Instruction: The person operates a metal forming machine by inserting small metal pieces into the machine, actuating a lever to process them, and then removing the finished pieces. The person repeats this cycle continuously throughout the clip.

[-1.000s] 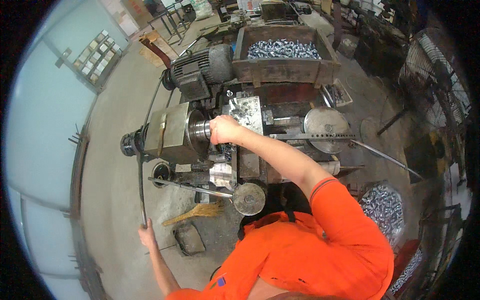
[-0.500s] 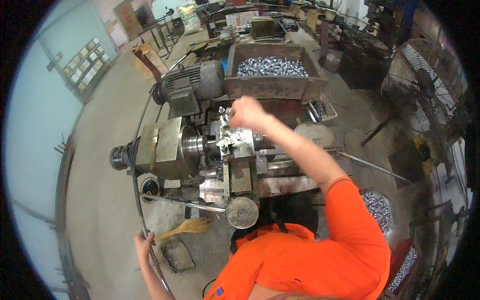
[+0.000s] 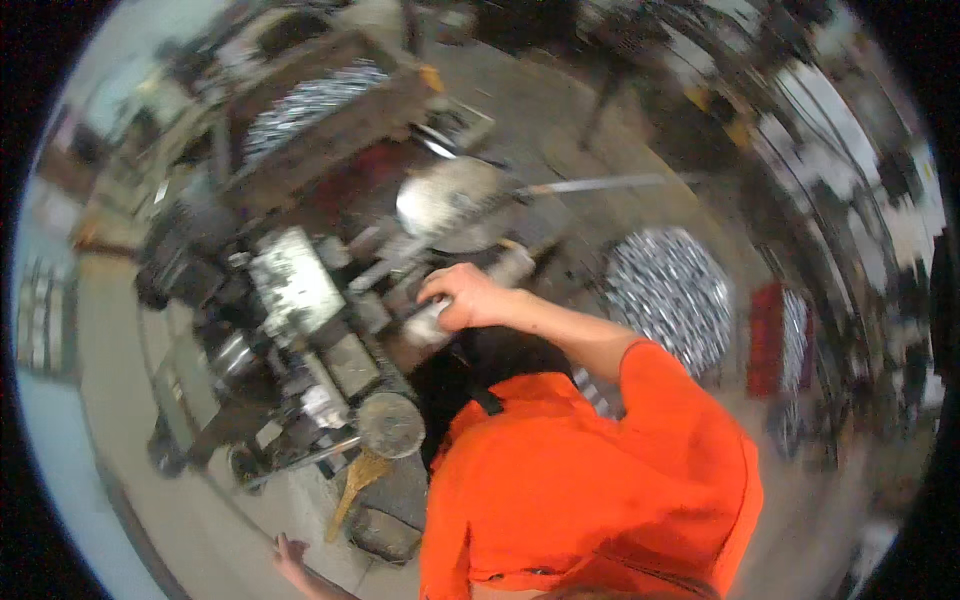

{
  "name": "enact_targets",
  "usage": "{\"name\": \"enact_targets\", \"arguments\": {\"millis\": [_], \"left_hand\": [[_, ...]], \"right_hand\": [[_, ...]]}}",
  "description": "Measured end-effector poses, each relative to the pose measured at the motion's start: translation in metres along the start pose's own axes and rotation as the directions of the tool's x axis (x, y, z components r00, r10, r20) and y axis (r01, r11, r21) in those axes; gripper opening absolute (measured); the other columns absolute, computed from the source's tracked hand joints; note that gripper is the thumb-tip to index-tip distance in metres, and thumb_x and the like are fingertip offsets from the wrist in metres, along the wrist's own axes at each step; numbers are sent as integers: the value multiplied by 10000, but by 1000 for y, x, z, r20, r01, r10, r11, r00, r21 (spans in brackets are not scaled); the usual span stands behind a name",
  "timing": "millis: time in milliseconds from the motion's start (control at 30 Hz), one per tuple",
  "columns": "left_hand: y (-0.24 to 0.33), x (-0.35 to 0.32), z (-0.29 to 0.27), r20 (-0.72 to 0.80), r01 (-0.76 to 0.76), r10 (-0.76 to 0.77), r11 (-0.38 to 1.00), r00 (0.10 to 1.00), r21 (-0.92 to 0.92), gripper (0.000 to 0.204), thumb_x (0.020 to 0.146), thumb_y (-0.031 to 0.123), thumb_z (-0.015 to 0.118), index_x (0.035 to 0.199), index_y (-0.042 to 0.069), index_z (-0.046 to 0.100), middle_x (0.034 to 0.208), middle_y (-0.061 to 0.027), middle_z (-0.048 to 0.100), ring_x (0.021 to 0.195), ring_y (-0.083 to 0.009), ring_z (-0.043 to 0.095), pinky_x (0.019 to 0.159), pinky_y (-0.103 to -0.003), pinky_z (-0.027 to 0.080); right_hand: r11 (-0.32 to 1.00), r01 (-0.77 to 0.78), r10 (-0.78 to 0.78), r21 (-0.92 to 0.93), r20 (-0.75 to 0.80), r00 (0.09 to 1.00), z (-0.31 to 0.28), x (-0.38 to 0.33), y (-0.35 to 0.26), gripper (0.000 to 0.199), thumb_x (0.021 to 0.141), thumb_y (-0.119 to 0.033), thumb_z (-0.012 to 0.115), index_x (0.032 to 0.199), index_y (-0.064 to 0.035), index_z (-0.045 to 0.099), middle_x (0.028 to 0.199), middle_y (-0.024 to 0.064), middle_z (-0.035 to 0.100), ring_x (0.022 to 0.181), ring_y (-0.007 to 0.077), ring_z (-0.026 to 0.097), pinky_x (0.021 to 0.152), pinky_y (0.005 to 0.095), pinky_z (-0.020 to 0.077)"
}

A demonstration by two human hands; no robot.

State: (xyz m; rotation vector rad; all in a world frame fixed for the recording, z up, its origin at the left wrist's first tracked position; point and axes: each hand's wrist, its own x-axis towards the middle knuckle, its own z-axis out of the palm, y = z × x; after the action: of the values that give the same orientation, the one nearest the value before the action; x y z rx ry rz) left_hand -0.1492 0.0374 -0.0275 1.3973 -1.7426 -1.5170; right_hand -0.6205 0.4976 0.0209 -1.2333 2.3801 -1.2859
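My right hand (image 3: pixel 462 296) is over the near side of a lathe-like metal machine (image 3: pixel 297 280), its fingers curled. What they hold, if anything, is too smeared to make out. Low on the left, my left hand (image 3: pixel 290 556) is blurred. It appears closed round a long thin dark rod (image 3: pixel 235 512) that runs up beside the machine. A round metal handwheel (image 3: pixel 390 425) sits at the machine's near end. Close by on the floor lie a straw hand brush (image 3: pixel 362 478) and a shallow metal pan (image 3: pixel 384 535).
Behind the machine stands a big metal bin (image 3: pixel 330 140) holding many small shiny metal parts (image 3: pixel 315 108). More parts form a round heap (image 3: pixel 668 298) to my right, near a red box (image 3: pixel 768 340). A round plate (image 3: pixel 455 200) and a long bar (image 3: pixel 600 184) are beyond my right hand.
My view has swung to the right, so the machine now lies further left and tilted. My right hand has drawn back from the machine's top toward my body. My left hand stays low on the left.
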Motion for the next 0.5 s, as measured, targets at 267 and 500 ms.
{"name": "enact_targets", "arguments": {"millis": [267, 500], "left_hand": [[-21, 16, -22, -43, 169, -170, 985, 985, -23, 256, 796, 250, 672, 891, 43, 556, 562, -32, 472, 477, -138, 451, 516, -342, 454], [-4, 5, -15, -204, 282, -271, 959, 941, 23, 241, 787, 247, 681, 879, 63, 556, 554, -26, 458, 479, -141, 444, 525, -347, 446]], "right_hand": [[289, -872, 723, -395, -507, 469, -136, -260, 145, 316, 612, -264, 615, 888, -129, 691, 919, 137, 645, 856, 293, 619, 772, 372, 497], [423, -662, 519, -619, -433, 737, -146, -251, 161, 348, 594, -233, 621, 916, -116, 688, 1199, 120, 551, 1073, 283, 539, 899, 347, 447]]}}
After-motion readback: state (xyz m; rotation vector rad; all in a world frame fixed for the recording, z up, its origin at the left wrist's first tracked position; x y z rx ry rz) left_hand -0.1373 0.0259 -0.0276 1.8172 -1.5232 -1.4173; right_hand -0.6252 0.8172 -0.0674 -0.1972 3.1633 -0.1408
